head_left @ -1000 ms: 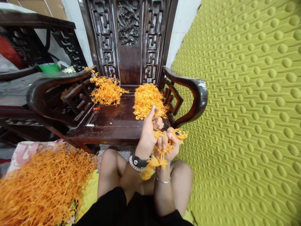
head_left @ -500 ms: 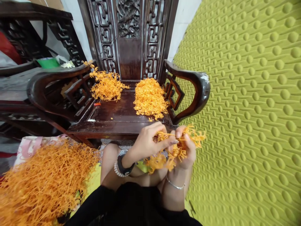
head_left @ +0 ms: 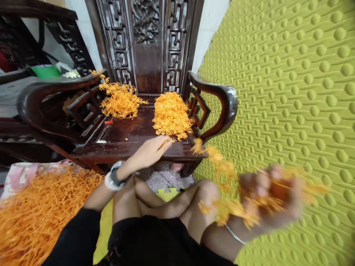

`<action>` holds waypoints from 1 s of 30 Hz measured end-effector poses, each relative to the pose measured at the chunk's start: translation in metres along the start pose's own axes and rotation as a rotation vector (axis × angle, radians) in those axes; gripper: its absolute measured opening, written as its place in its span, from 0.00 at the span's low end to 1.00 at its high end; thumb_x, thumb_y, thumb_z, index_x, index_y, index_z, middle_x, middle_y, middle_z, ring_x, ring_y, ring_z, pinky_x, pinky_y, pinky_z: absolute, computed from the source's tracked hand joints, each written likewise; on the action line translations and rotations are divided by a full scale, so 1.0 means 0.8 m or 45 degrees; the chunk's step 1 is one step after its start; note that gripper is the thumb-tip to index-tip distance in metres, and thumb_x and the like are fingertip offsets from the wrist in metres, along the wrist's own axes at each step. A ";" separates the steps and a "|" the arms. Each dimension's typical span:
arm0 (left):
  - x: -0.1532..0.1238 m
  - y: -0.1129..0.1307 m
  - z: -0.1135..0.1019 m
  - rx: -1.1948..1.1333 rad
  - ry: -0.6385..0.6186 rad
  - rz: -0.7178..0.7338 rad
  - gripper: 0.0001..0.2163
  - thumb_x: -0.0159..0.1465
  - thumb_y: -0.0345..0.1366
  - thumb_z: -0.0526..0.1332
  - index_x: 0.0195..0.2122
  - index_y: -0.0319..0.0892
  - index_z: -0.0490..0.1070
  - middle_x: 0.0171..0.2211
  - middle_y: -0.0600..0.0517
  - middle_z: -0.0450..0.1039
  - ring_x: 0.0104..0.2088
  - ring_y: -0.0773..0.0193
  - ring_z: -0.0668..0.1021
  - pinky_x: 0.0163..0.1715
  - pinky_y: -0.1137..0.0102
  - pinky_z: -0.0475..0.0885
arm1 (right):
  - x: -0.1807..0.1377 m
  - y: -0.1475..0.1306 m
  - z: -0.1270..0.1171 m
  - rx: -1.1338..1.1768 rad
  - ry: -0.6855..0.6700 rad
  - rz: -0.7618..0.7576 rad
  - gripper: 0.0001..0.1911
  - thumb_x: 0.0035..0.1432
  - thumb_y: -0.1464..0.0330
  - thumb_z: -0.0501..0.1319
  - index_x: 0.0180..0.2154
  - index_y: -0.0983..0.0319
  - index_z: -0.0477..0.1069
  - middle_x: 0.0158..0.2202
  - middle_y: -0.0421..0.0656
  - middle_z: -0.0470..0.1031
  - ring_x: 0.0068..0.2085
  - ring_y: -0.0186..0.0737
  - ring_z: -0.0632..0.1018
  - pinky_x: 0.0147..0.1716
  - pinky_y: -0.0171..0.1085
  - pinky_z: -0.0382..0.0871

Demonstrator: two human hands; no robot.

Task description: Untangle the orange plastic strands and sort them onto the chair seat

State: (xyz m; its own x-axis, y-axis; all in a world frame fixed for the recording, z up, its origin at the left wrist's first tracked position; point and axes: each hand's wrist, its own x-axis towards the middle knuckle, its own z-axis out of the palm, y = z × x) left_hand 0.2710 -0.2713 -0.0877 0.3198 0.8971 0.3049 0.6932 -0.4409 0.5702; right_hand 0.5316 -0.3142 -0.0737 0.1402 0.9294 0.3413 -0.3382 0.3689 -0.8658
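Fingers [head_left: 262, 184] of the right hand [head_left: 288, 207], blurred, curl around orange strands [head_left: 233, 207] that trail toward the knee and the chair's [head_left: 133, 131] front corner, before the yellow-green mat [head_left: 291, 111]. The left hand [head_left: 148, 153] is by the seat's front edge, near a compact orange pile [head_left: 173, 114]; whether its fingers pinch anything, I cannot tell. A looser pile [head_left: 120, 101] lies left on the seat, a large heap [head_left: 47, 218] at lower left.
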 end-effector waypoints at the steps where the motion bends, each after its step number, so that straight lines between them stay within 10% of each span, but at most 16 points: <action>1: 0.031 -0.010 0.006 0.117 0.051 -0.035 0.13 0.72 0.39 0.45 0.42 0.41 0.66 0.40 0.49 0.71 0.40 0.61 0.74 0.43 0.67 0.67 | 0.001 0.004 0.004 0.071 0.011 0.009 0.14 0.58 0.55 0.62 0.35 0.58 0.71 0.24 0.37 0.71 0.20 0.30 0.68 0.17 0.30 0.62; 9: 0.206 -0.086 0.057 0.499 0.206 -0.278 0.26 0.68 0.49 0.53 0.59 0.34 0.63 0.62 0.35 0.57 0.57 0.44 0.69 0.56 0.57 0.63 | 0.008 0.057 0.013 0.151 -0.107 0.389 0.15 0.48 0.69 0.69 0.40 0.57 0.72 0.42 0.39 0.81 0.16 0.23 0.59 0.13 0.29 0.51; 23: 0.235 -0.117 0.063 0.607 0.143 -0.360 0.20 0.70 0.41 0.49 0.48 0.29 0.71 0.55 0.33 0.64 0.47 0.48 0.76 0.50 0.60 0.67 | 0.011 0.069 0.033 0.071 -0.135 0.325 0.14 0.48 0.58 0.70 0.27 0.62 0.74 0.17 0.36 0.70 0.14 0.26 0.58 0.17 0.32 0.60; 30: 0.231 -0.107 0.055 0.611 0.151 -0.292 0.22 0.72 0.43 0.44 0.63 0.43 0.59 0.59 0.36 0.58 0.43 0.52 0.77 0.43 0.62 0.69 | 0.001 0.074 0.044 -0.072 0.056 0.199 0.15 0.51 0.58 0.68 0.26 0.61 0.69 0.16 0.33 0.66 0.18 0.28 0.66 0.22 0.31 0.63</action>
State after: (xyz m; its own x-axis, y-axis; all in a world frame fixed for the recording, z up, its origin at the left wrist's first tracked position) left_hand 0.2992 -0.0664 -0.1141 0.0699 0.9471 0.3131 0.9624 -0.1467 0.2287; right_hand 0.4793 -0.2913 -0.1119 0.1312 0.9738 0.1858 -0.3061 0.2180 -0.9267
